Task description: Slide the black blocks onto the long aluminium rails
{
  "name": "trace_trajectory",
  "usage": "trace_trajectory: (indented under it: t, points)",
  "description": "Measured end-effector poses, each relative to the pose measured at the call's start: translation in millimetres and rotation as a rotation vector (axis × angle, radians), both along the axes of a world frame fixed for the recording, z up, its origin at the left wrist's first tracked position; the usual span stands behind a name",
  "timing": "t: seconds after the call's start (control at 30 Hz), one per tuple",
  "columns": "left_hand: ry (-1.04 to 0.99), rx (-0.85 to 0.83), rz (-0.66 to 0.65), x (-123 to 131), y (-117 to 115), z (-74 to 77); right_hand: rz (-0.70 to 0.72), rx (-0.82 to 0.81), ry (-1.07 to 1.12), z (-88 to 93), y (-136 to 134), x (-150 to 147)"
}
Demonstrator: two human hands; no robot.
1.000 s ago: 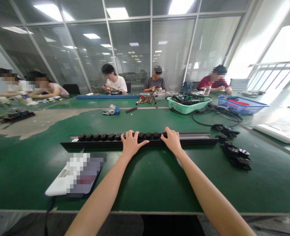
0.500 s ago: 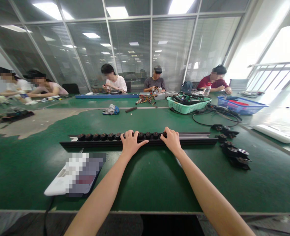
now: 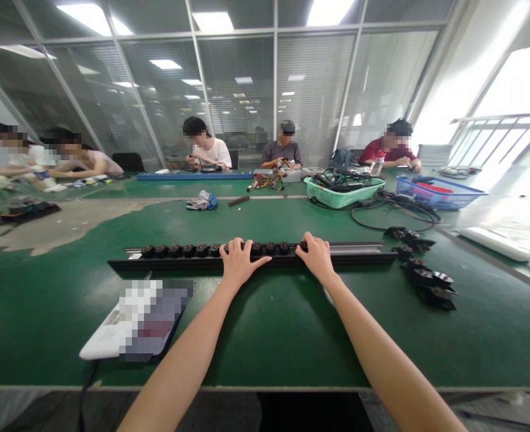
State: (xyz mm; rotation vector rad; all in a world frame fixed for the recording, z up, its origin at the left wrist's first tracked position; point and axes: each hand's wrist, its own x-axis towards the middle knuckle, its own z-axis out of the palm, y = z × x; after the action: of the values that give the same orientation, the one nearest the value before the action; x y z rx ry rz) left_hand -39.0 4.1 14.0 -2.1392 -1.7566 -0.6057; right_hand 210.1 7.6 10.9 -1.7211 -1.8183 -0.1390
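A long black rail lies across the green table in front of me. A row of several round black parts sits along its left and middle stretch. My left hand rests on the rail's middle, fingers curled over the top, thumb stretched along the front edge. My right hand is a little to the right, fingers curled over the last part in the row. Both hands press on the rail. The rail's right end carries no parts.
Loose black parts lie at the right. A white pad with a blurred device sits front left. Farther off are a green basket, a blue basket, black cables and a white bar. Several people work across the table.
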Motion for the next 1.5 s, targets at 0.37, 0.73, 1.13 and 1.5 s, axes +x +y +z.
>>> trace_trajectory:
  t: [0.37, 0.73, 1.13, 1.5]
  points:
    - [-0.007, -0.008, -0.003, 0.5, -0.9, 1.4, -0.013, -0.010, 0.018, 2.0, -1.7, -0.5]
    - [-0.001, -0.007, 0.006, 0.7, -1.3, 1.0, -0.040, -0.020, 0.019, 2.8, -2.8, 1.7]
    - [0.015, 0.001, 0.008, 0.4, -1.1, 0.9, -0.056, -0.010, 0.006, 1.5, -3.0, 5.2]
    - [-0.002, -0.015, 0.013, 0.7, -1.1, 1.4, -0.050, -0.012, 0.013, -0.3, -0.4, 6.4]
